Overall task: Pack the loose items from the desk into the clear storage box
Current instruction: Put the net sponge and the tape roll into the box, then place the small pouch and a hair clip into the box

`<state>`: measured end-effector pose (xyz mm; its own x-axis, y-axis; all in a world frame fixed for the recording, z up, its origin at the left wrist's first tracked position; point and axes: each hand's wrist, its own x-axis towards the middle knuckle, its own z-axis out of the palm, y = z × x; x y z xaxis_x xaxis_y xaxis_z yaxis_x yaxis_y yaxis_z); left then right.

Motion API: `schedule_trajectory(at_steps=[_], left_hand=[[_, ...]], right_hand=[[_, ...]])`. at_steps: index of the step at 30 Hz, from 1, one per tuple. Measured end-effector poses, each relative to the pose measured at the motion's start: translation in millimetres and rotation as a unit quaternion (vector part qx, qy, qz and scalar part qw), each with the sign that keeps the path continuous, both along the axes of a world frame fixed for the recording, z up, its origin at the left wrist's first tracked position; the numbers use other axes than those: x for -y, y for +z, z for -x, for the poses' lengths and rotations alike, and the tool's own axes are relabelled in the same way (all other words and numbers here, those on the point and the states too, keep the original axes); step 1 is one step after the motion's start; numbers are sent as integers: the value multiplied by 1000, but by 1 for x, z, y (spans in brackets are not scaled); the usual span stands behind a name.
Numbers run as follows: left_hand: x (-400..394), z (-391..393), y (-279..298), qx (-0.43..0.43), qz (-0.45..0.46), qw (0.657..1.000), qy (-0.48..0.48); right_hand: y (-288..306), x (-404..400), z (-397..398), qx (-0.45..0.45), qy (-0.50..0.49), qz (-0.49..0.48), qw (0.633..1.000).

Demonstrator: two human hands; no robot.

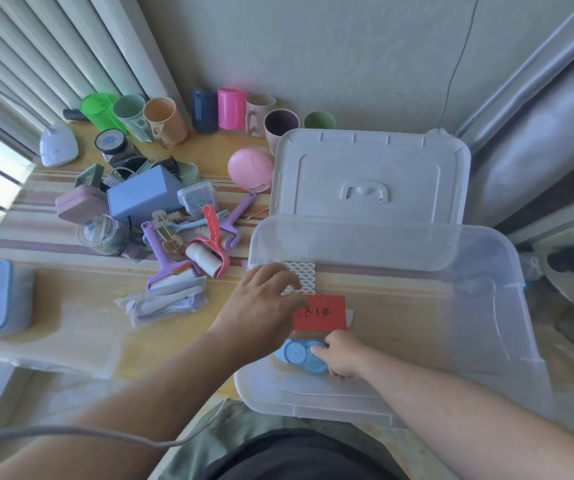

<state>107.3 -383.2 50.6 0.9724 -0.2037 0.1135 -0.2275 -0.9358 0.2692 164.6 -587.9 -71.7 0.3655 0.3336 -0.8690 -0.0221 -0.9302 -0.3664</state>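
Left hand [261, 303] reached over the near-left wall of the clear storage box [500, 306], palm down, fingers curled onto a white lattice-patterned piece [301, 277]; fingertips touched it, but whether they actually gripped it could not be told. Right hand [339, 353] sat low inside the box, fingers pinched closed on a blue round-lobed plastic piece [299, 355] lying on the box floor. Between the two hands lay a red card [320, 313] with dark handwriting, flat on the floor, with a white slip showing past its far-right edge.

Beyond the hands, the box lid [370, 174] leaned open against the wall, handle recess facing out.

Left of the left hand, on the desk [81, 306], loose items remained: a clear bag of white utensils [164, 303] nearest, then a red-handled lint roller [209, 251], purple-handled rollers [164, 258], a small clear lidded case [197, 197], a blue-grey rectangular container [143, 195], a pink case [77, 202] and a pink ball-shaped object [249, 166]. A row of coloured cups [164, 119] stood farthest out by the wall.
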Motion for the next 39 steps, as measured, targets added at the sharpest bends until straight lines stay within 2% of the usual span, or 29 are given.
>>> schedule_trajectory(at_steps=[2, 5, 8, 11, 13, 15, 16, 18, 19, 21, 23, 26, 28, 30, 32, 34, 37, 39], left_hand=[[-3, 7, -3, -5, -11, 1000, 9], [-13, 19, -1, -9, 8, 999, 45], [-31, 34, -1, 20, 45, 992, 119], [-61, 51, -11, 4, 33, 980, 194], [-82, 60, -23, -23, 17, 978, 208], [-105, 65, -34, -42, 9, 977, 209], [-117, 66, -39, -47, 10, 976, 214], [-145, 66, -49, -64, 11, 968, 243], [-161, 66, -57, -83, 7, 961, 263], [-193, 68, -72, -148, -12, 945, 291], [-224, 77, -90, -236, -46, 926, 292], [-251, 92, -108, -323, -99, 907, 250], [-259, 98, -113, -337, -120, 907, 222], [-266, 102, -119, -342, -77, 909, 227], [-272, 104, -116, -355, 60, 902, 239], [-278, 105, -104, -360, 189, 885, 228], [-292, 103, -79, -351, 281, 868, 213], [-305, 96, -67, -374, 349, 836, 198]], right_hand=[[1, 7, -2, 18, 25, -29, 999], [16, 13, -5, 26, 136, -56, 989], [29, 13, -5, -3, 200, -17, 980], [42, 9, -6, 38, 267, 12, 963], [64, -5, -8, 111, 253, -35, 961], [91, -28, -8, 220, 143, -128, 957], [109, -44, -8, 296, 89, -184, 933], [139, -84, -6, 435, 43, -304, 846], [150, -109, -3, 464, 52, -348, 813], [155, -162, 5, 471, 99, -386, 787], [138, -215, 15, 441, 154, -352, 811], [93, -275, 26, 355, 259, -190, 878], [69, -298, 31, 320, 325, -90, 886], [50, -311, 39, 316, 347, -53, 882], [38, -316, 48, 328, 353, -46, 875], [31, -317, 55, 339, 363, -61, 865], [32, -312, 58, 354, 350, -103, 861], [41, -310, 55, 363, 323, -117, 866]])
